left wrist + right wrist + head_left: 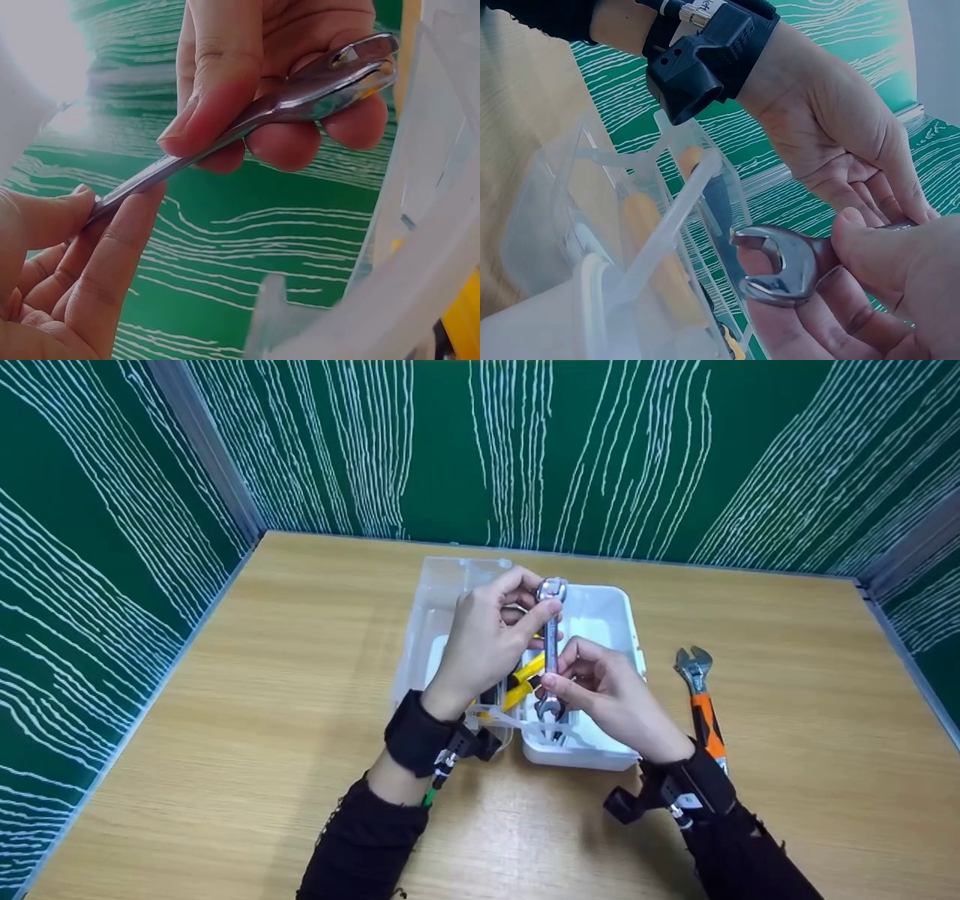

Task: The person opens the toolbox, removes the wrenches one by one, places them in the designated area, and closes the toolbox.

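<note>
A chrome combination wrench (551,649) is held between both hands above an open toolbox. My left hand (486,634) pinches its upper end between thumb and fingers. My right hand (611,694) pinches the shaft near the lower, open-jawed end, thumb on top. In the right wrist view the wrench's open end (795,266) lies over the right fingers. Below the hands, the toolbox has a white tray (600,619) and a clear lid (427,592) folded out to the left. Yellow-handled tools (529,679) lie in the box, partly hidden by the hands.
An adjustable wrench (703,709) with an orange and black handle lies on the wooden table (810,720), right of the box, near the right forearm. A clear plastic handle (679,214) crosses close to the hands. Green panels (442,450) with white lines border the table.
</note>
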Action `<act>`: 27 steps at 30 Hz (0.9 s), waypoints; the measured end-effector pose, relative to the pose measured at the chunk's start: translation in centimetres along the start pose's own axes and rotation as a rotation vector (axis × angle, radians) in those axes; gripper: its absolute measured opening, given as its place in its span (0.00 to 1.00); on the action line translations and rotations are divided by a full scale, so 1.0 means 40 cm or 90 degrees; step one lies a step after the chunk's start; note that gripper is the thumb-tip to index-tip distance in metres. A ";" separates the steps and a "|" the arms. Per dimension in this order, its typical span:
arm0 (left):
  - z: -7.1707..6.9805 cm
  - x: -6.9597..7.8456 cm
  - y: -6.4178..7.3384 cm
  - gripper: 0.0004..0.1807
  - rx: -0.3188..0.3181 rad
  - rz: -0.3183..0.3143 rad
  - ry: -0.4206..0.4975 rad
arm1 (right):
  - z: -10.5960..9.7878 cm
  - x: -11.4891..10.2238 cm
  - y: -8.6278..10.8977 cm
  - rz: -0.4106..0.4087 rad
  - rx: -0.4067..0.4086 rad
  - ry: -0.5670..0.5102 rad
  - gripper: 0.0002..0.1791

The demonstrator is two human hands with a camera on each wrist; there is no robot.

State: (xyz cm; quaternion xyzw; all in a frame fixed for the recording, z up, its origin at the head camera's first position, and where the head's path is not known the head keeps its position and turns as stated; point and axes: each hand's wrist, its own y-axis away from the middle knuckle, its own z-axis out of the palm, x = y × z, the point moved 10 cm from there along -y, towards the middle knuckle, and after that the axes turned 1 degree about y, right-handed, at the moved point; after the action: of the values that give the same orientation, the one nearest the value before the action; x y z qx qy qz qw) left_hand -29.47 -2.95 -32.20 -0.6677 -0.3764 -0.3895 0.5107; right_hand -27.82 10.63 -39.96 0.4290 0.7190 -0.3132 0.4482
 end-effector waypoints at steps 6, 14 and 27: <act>0.005 0.005 0.000 0.09 -0.003 0.001 -0.005 | -0.002 -0.004 0.000 -0.009 -0.007 0.003 0.10; -0.005 -0.013 0.001 0.10 0.002 -0.033 -0.005 | 0.001 -0.017 0.002 -0.038 -0.011 0.005 0.09; 0.017 -0.017 0.004 0.16 -0.055 -0.052 -0.006 | -0.038 -0.029 0.017 -0.023 0.017 0.058 0.09</act>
State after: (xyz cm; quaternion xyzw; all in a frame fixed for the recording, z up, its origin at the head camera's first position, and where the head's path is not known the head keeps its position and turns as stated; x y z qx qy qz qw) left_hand -29.50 -2.37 -33.00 -0.6751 -0.3885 -0.4225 0.4635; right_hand -27.52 11.81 -38.35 0.4358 0.7419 -0.3109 0.4037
